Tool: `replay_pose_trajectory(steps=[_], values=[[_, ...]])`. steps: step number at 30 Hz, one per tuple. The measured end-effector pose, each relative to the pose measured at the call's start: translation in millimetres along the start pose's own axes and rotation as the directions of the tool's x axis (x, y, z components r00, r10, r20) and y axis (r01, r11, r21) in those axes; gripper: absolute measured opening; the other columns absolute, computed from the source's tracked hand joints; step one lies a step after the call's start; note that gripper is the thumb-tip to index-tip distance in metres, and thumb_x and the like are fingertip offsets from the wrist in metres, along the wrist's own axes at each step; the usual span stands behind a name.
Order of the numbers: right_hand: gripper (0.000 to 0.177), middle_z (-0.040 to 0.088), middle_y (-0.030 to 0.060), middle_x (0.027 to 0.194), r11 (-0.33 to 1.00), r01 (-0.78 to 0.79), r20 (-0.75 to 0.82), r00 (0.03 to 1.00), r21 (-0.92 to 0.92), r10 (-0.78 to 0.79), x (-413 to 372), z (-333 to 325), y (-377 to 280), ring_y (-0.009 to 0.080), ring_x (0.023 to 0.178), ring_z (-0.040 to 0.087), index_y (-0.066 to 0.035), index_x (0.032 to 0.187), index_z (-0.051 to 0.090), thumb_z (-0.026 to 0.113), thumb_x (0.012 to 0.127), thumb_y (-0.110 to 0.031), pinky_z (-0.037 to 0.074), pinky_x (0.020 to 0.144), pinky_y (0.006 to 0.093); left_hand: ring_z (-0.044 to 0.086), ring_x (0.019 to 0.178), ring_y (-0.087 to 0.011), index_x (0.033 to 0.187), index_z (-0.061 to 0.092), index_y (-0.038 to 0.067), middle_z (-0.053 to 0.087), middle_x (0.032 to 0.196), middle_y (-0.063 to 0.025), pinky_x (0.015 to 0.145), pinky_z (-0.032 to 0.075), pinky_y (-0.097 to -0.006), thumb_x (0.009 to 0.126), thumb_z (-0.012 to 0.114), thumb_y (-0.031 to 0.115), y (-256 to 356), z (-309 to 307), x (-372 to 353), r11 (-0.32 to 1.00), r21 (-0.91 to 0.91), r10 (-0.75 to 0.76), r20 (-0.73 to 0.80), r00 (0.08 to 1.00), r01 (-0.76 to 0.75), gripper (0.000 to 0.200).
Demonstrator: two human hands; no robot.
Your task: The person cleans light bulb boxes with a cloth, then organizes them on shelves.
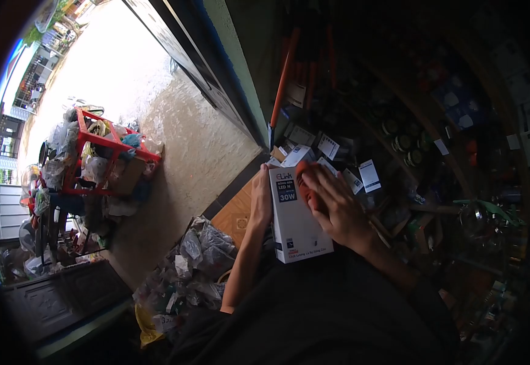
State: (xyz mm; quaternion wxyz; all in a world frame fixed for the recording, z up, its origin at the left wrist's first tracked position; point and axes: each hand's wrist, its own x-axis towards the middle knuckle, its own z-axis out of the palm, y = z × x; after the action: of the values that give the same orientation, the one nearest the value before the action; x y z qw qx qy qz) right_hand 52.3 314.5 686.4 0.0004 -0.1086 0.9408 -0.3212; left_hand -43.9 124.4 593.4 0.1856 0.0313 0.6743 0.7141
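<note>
Dark clothing fills the bottom centre of the frame. Just above it, at centre frame, is a tall white cardboard box printed "LED 30W". The person's left hand clasps the box's left edge, fingers curled round it. Their right hand lies on the box front, fingers stretched flat over a crumpled orange cloth. Small white cartons crowd the dim shelves above.

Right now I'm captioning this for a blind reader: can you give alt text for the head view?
Two bare hands hold a white cardboard box printed "LED 30W": the left hand grips its edge, and the right hand rests on an orange object on its front. Small white boxes lie behind in dim light.
</note>
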Motion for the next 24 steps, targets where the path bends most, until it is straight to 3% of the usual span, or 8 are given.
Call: replay_pose_trajectory(steps=[3, 6, 11, 12, 15, 17, 22, 24], values=[[0.065, 0.033, 0.0176, 0.162, 0.984, 0.001, -0.161, 0.986, 0.179, 0.029, 26, 12, 14, 0.0354, 0.151, 0.029, -0.004, 0.153, 0.04, 0.061, 0.094, -0.024, 0.023, 0.122, 0.0526, 0.059, 0.066, -0.0121, 0.096, 0.064, 0.0, 0.064, 0.078, -0.0067, 0.064, 0.049, -0.0266, 0.11, 0.028, 0.047, 15, 11, -4, 0.998, 0.011, 0.063, -0.008, 0.998, -0.063, 0.061], [0.065, 0.032, 0.018, 0.162, 0.987, 0.097, -0.062, 0.993, -0.127, -0.105, 30, 5, -14, 0.0353, 0.151, 0.029, -0.004, 0.153, 0.04, 0.06, 0.096, -0.029, 0.02, 0.124, 0.0529, 0.06, 0.068, -0.0125, 0.095, 0.064, -0.002, 0.065, 0.077, -0.0062, 0.065, 0.05, -0.0267, 0.11, 0.031, 0.047, 12, 13, -3, 0.993, -0.105, 0.055, -0.018, 0.998, -0.057, 0.061], [0.064, 0.029, 0.0131, 0.165, 0.951, 0.295, 0.183, 0.934, 0.09, -0.307, 7, 23, -21, 0.033, 0.153, 0.025, -0.013, 0.155, 0.04, 0.051, 0.099, -0.041, 0.016, 0.125, 0.0541, 0.061, 0.071, -0.0126, 0.096, 0.065, -0.002, 0.067, 0.079, -0.0064, 0.068, 0.051, -0.027, 0.11, 0.032, 0.048, -10, 2, 3, 0.997, -0.021, 0.068, -0.024, 0.997, -0.069, 0.062], [0.064, 0.029, 0.0133, 0.165, 0.961, 0.271, 0.181, 0.944, 0.05, -0.275, 8, 21, -17, 0.0332, 0.153, 0.025, -0.013, 0.156, 0.039, 0.051, 0.099, -0.04, 0.016, 0.125, 0.0539, 0.062, 0.071, -0.0129, 0.096, 0.066, -0.002, 0.067, 0.079, -0.0069, 0.069, 0.051, -0.027, 0.11, 0.032, 0.049, -7, 5, 2, 0.991, 0.058, 0.123, -0.053, 0.991, -0.12, 0.063], [0.064, 0.029, 0.0149, 0.165, 0.986, 0.158, 0.098, 0.983, -0.043, -0.154, 22, 15, -3, 0.0345, 0.153, 0.026, -0.011, 0.156, 0.038, 0.053, 0.099, -0.036, 0.018, 0.124, 0.053, 0.062, 0.074, -0.0163, 0.1, 0.066, -0.004, 0.068, 0.084, -0.0113, 0.071, 0.05, -0.0295, 0.111, 0.032, 0.046, 11, 13, -8, 0.995, -0.095, 0.005, -0.027, 1.0, -0.008, 0.061], [0.065, 0.029, 0.0172, 0.164, 0.997, 0.042, -0.068, 0.997, -0.058, -0.046, 40, 18, 0, 0.0358, 0.152, 0.027, -0.008, 0.156, 0.037, 0.056, 0.099, -0.033, 0.02, 0.124, 0.0518, 0.062, 0.078, -0.0173, 0.102, 0.065, -0.004, 0.068, 0.088, -0.0126, 0.071, 0.05, -0.0313, 0.111, 0.034, 0.043, 5, 14, -6, 0.997, 0.045, 0.066, -0.044, 0.997, -0.064, 0.058], [0.064, 0.03, 0.0175, 0.163, 0.971, 0.217, -0.041, 0.976, 0.102, -0.214, 45, 24, -19, 0.0352, 0.151, 0.028, -0.008, 0.156, 0.037, 0.055, 0.1, -0.034, 0.022, 0.123, 0.051, 0.064, 0.086, -0.0203, 0.109, 0.062, -0.003, 0.067, 0.093, -0.0152, 0.079, 0.051, -0.0339, 0.111, 0.035, 0.036, 10, 11, -11, 0.956, 0.137, 0.268, -0.032, 0.963, -0.261, 0.048], [0.063, 0.031, 0.0149, 0.164, 0.958, 0.262, 0.026, 0.963, 0.119, -0.267, 35, 30, -26, 0.0331, 0.151, 0.029, -0.009, 0.155, 0.038, 0.054, 0.1, -0.035, 0.023, 0.123, 0.0506, 0.067, 0.082, -0.0208, 0.107, 0.062, -0.004, 0.069, 0.092, -0.0134, 0.072, 0.055, -0.0325, 0.111, 0.033, 0.04, -5, 4, -6, 0.767, 0.455, 0.496, 0.027, 0.868, -0.452, 0.052]])
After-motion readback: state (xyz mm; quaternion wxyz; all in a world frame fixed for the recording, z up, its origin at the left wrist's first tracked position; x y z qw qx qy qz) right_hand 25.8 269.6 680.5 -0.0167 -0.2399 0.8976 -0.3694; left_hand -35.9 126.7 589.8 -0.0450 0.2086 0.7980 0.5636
